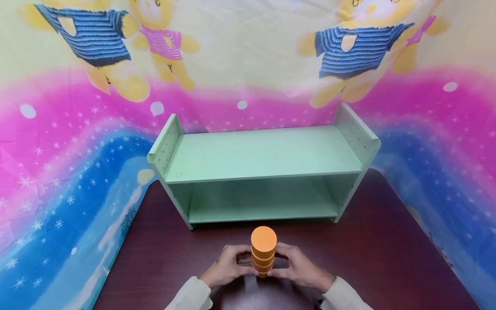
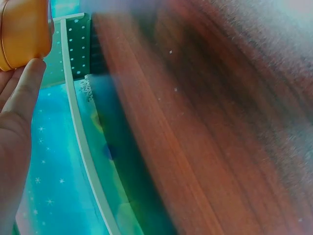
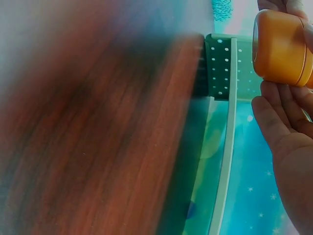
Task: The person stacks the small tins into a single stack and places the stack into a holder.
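An orange column of stacked round pieces (image 1: 263, 239) stands upright in front of the shelf, with a flat disc-like top and several seams around its side. From the left, my left hand (image 1: 228, 266) holds it between thumb and fingers. On the opposite side my right hand (image 1: 300, 266) grips it the same way, thumb low at the front. The left wrist view shows a smooth rounded orange piece (image 2: 27, 32) against the fingers at the upper left. In the right wrist view an orange piece (image 3: 279, 46) sits between the fingers and thumb. Both hands partly hide the column's lower part.
A pale green two-tier shelf (image 1: 255, 153) with raised perforated ends stands behind the column on the dark reddish-brown table (image 1: 387, 258). A printed cloth (image 1: 240, 82) with bears and snowflakes hangs behind and along both sides.
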{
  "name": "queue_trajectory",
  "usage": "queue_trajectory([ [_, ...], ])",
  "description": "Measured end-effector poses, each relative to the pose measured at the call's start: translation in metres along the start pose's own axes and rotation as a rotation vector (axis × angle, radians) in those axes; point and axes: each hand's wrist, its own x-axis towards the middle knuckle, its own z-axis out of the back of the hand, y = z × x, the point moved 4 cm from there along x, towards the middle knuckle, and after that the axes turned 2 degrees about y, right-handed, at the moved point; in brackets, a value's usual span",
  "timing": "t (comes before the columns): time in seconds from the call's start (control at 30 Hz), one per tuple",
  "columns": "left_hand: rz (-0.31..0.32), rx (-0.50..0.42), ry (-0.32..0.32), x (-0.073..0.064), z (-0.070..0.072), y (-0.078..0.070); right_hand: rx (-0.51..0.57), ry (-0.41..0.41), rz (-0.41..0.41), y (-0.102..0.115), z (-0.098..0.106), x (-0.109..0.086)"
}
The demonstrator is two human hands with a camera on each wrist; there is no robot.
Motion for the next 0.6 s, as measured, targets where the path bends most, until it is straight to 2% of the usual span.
queue_trajectory([
  [0.27,-0.02,0.031,0.01,0.004,0.003,-0.005,-0.008,-0.003,-0.012,0.005,0.007,0.002],
  [0.6,-0.047,0.096,0.009,0.009,0.009,-0.02,-0.033,-0.012,0.004,0.009,0.015,0.007],
])
